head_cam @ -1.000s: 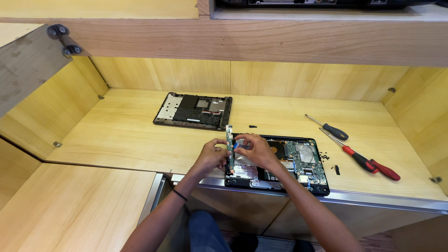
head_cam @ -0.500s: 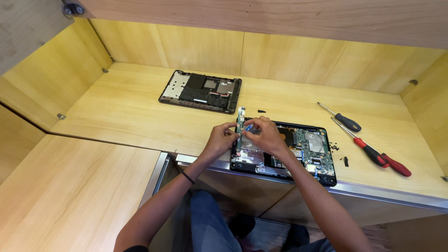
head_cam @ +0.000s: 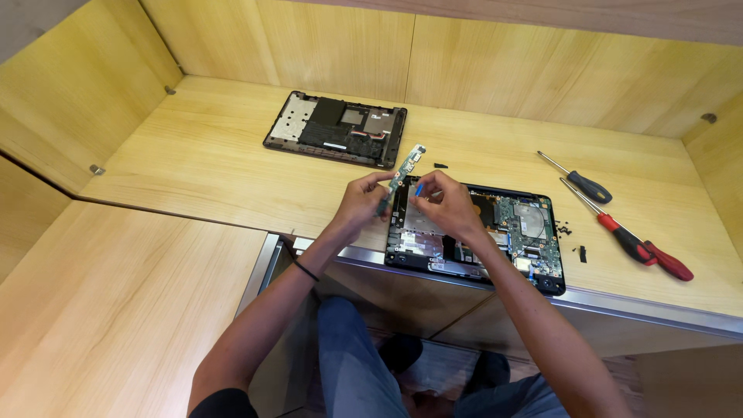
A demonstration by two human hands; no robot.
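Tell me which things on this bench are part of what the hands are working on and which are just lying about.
In hand:
left hand holding the narrow green circuit board
right hand pinching a small blue tab
opened laptop base beneath them

Lying about:
detached bottom cover
black-handled screwdriver
red-handled screwdriver

This looks like a small electronics repair bench, a boxed-in wooden worktop (head_cam: 209, 166) with light plywood walls on three sides. An opened laptop (head_cam: 495, 232) lies at the worktop's front edge, its green circuit board and metal shielding bare. Behind the laptop and to its left rests a removed black bottom cover (head_cam: 337, 128). To the laptop's right lie two screwdrivers, one black-handled (head_cam: 582, 181), one red-handled (head_cam: 639, 247), with small black screws (head_cam: 565, 230) scattered between them and the laptop.
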